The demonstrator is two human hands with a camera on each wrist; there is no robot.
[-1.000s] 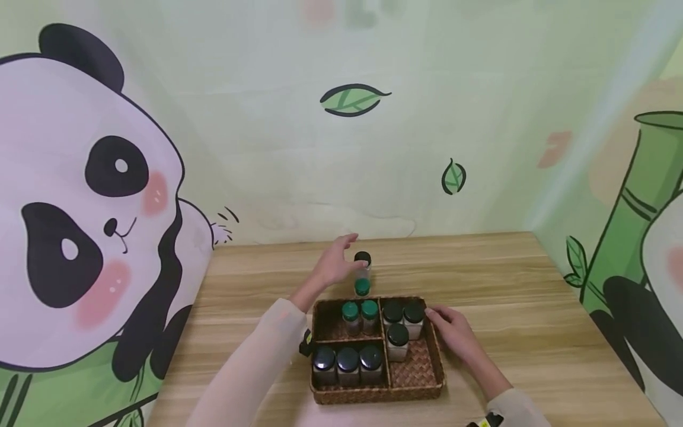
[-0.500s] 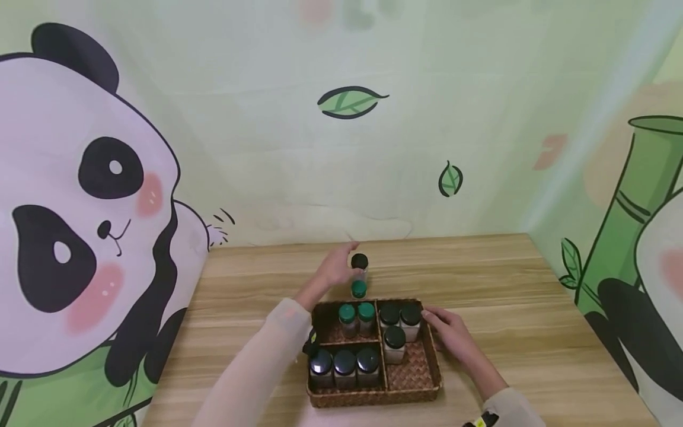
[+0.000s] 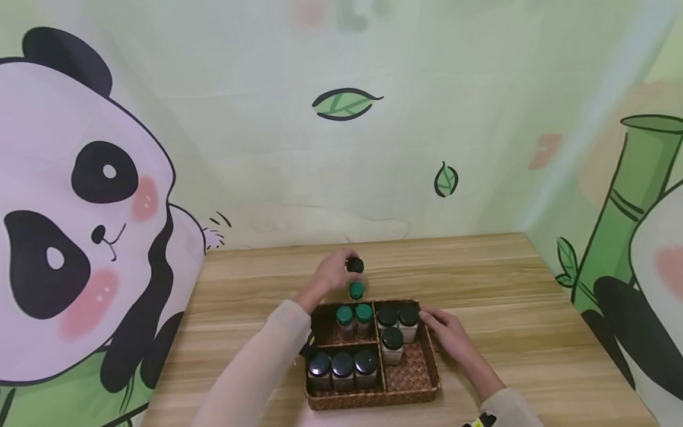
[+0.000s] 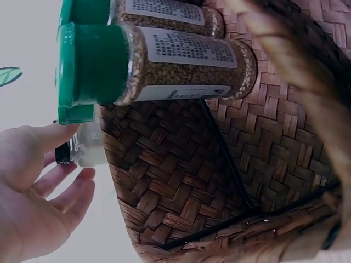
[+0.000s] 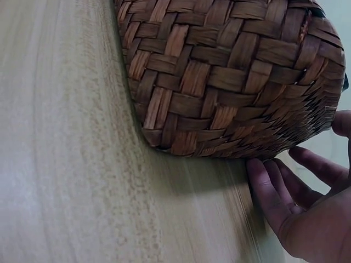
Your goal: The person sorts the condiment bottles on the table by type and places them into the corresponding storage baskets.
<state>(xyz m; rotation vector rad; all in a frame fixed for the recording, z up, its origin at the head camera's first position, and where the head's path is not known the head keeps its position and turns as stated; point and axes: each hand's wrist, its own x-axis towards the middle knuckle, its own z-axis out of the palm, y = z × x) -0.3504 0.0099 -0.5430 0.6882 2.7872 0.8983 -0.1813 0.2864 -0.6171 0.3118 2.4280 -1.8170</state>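
Behind the woven basket (image 3: 368,403), my left hand (image 3: 332,271) grips a black-capped jar (image 3: 354,265) by its upper part. In the left wrist view, thumb and fingers lie around the black cap of this clear jar (image 4: 90,145). Just in front of it stands a green-capped jar (image 3: 356,290) on the table. My right hand (image 3: 450,332) touches the basket's outer right side near its far corner, fingertips against the weave in the right wrist view. Two green-capped jars (image 3: 364,314) stand upright in the basket's back-left compartment; seeds show through one jar (image 4: 186,63).
Three jars with shiny dark lids (image 3: 342,364) line the front-left compartment. Three black-capped jars (image 3: 392,339) stand in the right compartment. The wooden table (image 3: 256,273) ends at a backdrop (image 3: 277,166) printed with pandas and bamboo.
My left hand has come in around the black-capped jar, its fingers closing on the cap. The view has shifted slightly; my right hand stays at the basket.
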